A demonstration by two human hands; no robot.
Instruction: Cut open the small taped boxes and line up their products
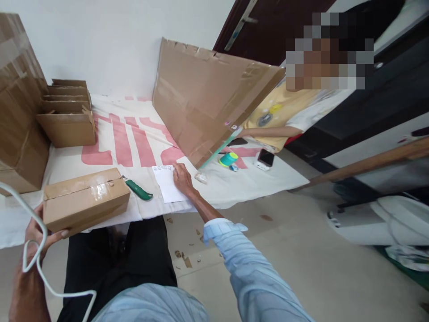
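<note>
My left hand (35,230) grips the near left end of a closed cardboard box (87,194), its thumb under the lower front edge. The box lies on the cloth-covered table, with shiny clear tape on top. My right hand (183,180) is at the upper right edge of a white paper sheet (167,188) with small printed marks along its top. Its fingers are bent and closed on that edge; the fingertips are partly hidden. Between the box and the sheet lies a green-handled cutter (139,188). A white cable (43,228) crosses in front of my left wrist.
Open cardboard boxes (72,129) stand nested at back left, beside a large carton (20,107). A tall cardboard panel (211,98) divides the table (234,190). Beyond it are a teal and yellow roll (228,158), a phone (266,157) and another person (276,112).
</note>
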